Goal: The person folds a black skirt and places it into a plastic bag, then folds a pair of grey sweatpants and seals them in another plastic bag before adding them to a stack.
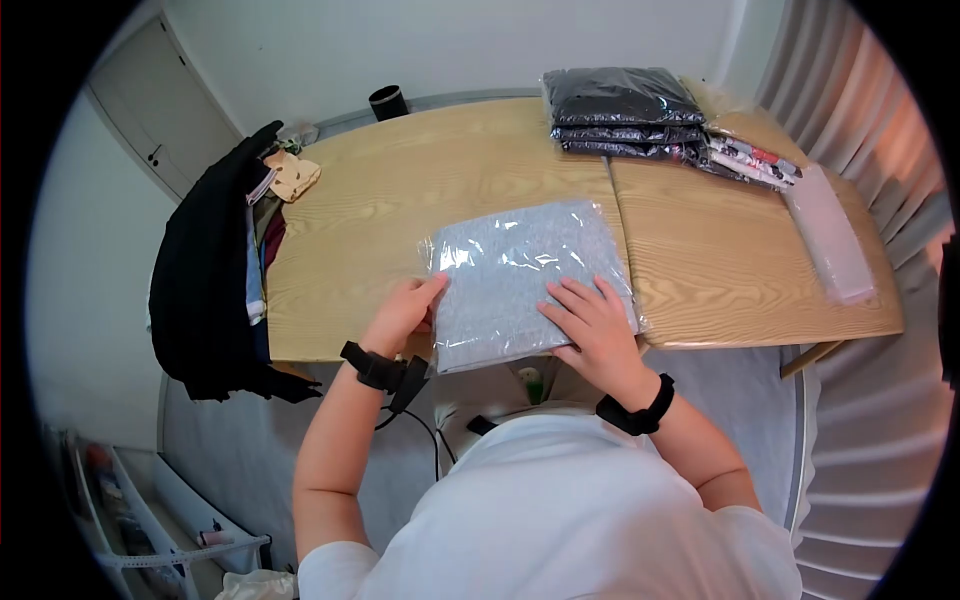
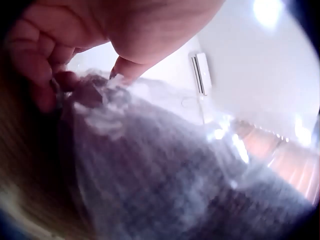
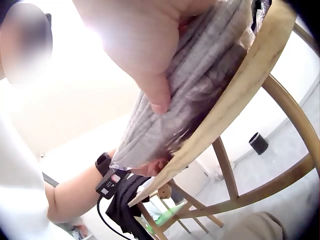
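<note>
A folded light-grey garment in a clear plastic bag [image 1: 500, 320] lies at the table's near edge, in front of the person. The left hand [image 1: 405, 312] pinches the bag's left edge, thumb on top and fingers curled below. Crinkled plastic bunches between those fingers in the left wrist view, by the left thumb [image 2: 131, 69]. Spread and fairly straight, the fingers of the right hand [image 1: 598, 325] rest on top of the bag's right part. Its thumb [image 3: 159, 95] lies against the garment's folded layers at the near side.
Bagged dark garments [image 1: 625, 100] are stacked at the back right, beside a bagged patterned garment [image 1: 750, 160] and a long pale packet [image 1: 830, 235]. A black garment [image 1: 205, 270] and other clothes hang over the table's left end. A dark bin [image 1: 388, 102] stands behind the table [image 1: 400, 180].
</note>
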The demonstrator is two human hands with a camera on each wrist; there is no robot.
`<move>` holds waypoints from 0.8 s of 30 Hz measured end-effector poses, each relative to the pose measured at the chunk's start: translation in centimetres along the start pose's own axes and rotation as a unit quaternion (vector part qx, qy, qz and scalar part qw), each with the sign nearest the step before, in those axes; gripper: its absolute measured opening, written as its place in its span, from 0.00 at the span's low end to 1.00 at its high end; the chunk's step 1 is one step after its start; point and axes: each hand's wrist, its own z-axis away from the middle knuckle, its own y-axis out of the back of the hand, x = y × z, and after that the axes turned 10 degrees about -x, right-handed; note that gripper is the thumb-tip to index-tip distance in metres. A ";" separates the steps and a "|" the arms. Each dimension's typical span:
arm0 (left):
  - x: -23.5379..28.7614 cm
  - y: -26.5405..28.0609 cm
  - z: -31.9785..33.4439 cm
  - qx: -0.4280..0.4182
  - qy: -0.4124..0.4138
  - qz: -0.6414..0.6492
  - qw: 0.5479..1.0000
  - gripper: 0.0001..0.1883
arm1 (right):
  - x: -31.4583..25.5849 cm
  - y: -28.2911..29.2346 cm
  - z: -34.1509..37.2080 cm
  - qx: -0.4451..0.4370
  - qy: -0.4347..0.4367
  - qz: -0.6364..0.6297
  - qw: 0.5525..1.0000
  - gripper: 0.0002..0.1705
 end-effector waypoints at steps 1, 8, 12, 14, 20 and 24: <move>0.2 -0.1 -0.1 0.001 -0.003 -0.002 1.000 0.26 | 0.1 0.1 0.0 0.009 0.000 -0.008 1.000 0.36; 0.3 -1.1 -0.9 -0.008 -0.070 0.096 0.993 0.24 | 0.7 0.6 -0.4 0.020 -0.006 -0.025 0.999 0.34; 0.7 -2.1 -0.9 -0.072 -0.103 0.286 0.950 0.19 | -0.5 1.3 -0.4 0.110 -0.107 0.003 0.988 0.29; 0.9 -2.3 -1.3 -0.077 -0.113 0.318 0.938 0.19 | -1.1 1.8 0.1 0.170 -0.160 -0.015 0.972 0.27; 1.1 -3.5 -1.3 -0.107 -0.129 0.404 0.899 0.18 | 1.0 0.7 1.0 -0.085 -0.270 -0.791 0.543 0.31; 0.8 -4.5 -0.7 -0.107 -0.118 0.456 0.875 0.17 | 1.4 -0.3 -1.0 0.028 -0.177 -0.882 0.437 0.36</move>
